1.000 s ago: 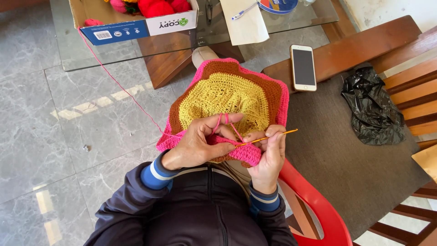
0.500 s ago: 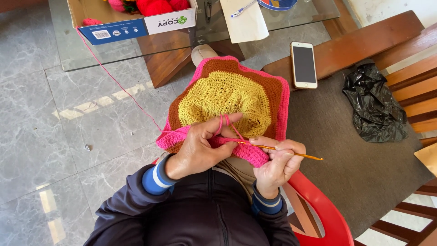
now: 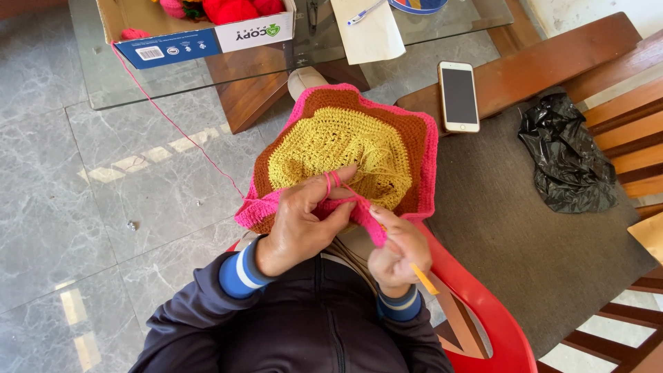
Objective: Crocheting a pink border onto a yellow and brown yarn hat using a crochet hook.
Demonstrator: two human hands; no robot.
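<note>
Yarn makes up the crochet piece [image 3: 345,148] on the person's lap: a bumpy yellow middle, a brown ring around it, and a bright pink edge. It looks soft and floppy, and its near edge folds over the hands.

The left hand [image 3: 300,224] pinches the pink edge, with a loop of pink yarn [image 3: 173,124] wound over one finger. That thin strand runs up across the shiny grey floor [image 3: 90,207] to a cardboard box [image 3: 200,41] on the glass tabletop [image 3: 138,86]. Red and pink fuzzy balls sit in the box, but the top of the picture cuts them off.

The right hand [image 3: 397,249] is closed around an orange crochet hook [image 3: 423,278]. Only its back end pokes out below the fingers. The tip is hidden in the pink stitches.

Beside the lap, a flat phone [image 3: 459,97] lies on a brown wooden bench arm [image 3: 552,59]. A crinkly black plastic bag [image 3: 570,155] rests on the grey cushion [image 3: 511,242]. A smooth red plastic chair [image 3: 483,324] shows under the person.
</note>
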